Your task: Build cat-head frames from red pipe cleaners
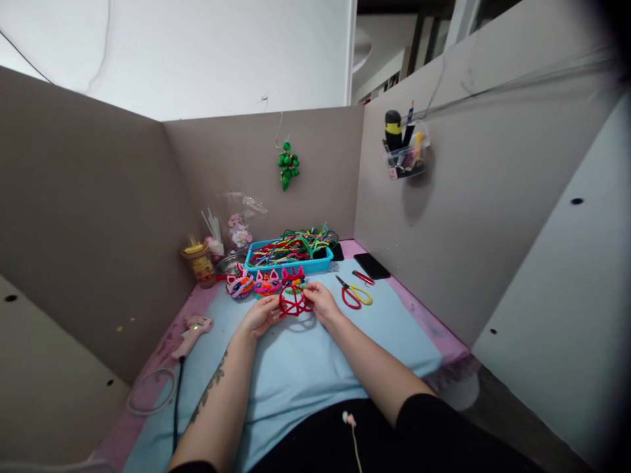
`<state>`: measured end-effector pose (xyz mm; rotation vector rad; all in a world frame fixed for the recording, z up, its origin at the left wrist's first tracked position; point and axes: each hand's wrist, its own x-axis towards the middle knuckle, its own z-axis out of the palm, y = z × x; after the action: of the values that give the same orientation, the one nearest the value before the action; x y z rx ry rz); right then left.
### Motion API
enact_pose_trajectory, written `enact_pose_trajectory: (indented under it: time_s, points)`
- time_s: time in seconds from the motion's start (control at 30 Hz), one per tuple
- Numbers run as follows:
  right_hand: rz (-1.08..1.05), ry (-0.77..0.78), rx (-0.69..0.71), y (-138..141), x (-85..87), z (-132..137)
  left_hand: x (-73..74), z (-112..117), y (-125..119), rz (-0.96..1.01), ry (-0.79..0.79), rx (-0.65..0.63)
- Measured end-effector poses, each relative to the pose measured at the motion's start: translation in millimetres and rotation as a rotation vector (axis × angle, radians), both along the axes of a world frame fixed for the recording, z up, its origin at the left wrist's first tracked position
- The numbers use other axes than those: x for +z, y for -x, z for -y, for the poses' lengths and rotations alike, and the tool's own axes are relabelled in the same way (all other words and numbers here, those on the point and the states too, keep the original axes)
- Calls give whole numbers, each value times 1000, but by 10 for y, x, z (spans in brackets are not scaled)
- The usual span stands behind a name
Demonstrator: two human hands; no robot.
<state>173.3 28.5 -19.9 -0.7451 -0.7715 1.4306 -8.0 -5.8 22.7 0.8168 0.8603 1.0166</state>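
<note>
the red pipe-cleaner frame [294, 301], a ring with crossing spokes, is held up just above the blue cloth [394, 348] on the table, toward the middle of the far half; its shadow falls on the cloth below. i see the left hand [262, 316] with thumb and fingers clamped on the ring's left side, and the right hand [321, 303] pinching its right side, fingertips together on the red wire.

just behind it, three fuzzy horned animal heads [267, 283] sit in a row, close to the front wall of a blue tray [318, 266] near the table's far edge. the tray is heaped with loose pipe cleaners [300, 247] in red, green and other colours.

to the right of the right hand lie scissors [355, 295] with one red and one yellow handle, blades slightly apart; beyond them are a small red-handled tool [363, 277] and a black phone [372, 266], toward the far right corner.

at the far left corner stands a yellow-lidded cup [200, 263], a metal bowl [231, 264] beside it. along the left edge rests a pink glue gun [192, 336], its green light lit. a green ornament [288, 166] hangs on the back panel.
</note>
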Motion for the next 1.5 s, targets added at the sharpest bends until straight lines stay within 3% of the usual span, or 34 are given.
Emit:
enact_pose_trajectory:
  time_s: [0.5,0.8,0.93,1.07,1.2,1.33,1.5]
  points:
    - [-99,73,291,-77,135,114,25,-6,22,46,14,28]
    - [-38,58,309,-49,107,127,-54,-76,2,79,-39,195]
    - [62,6,224,-12,87,112,-67,-94,8,61,-88,263]
    - [210,-94,-8,-14,83,85,-47,-94,2,26,-164,316]
    - [384,-269,-241,-52,171,172,-51,-104,-19,-33,-256,370]
    - [536,-436,-309,-12,289,350,-67,-94,-62,-114,-357,403]
    - [972,-758,-464,122,289,448,-55,-38,-133,-203,-447,366]
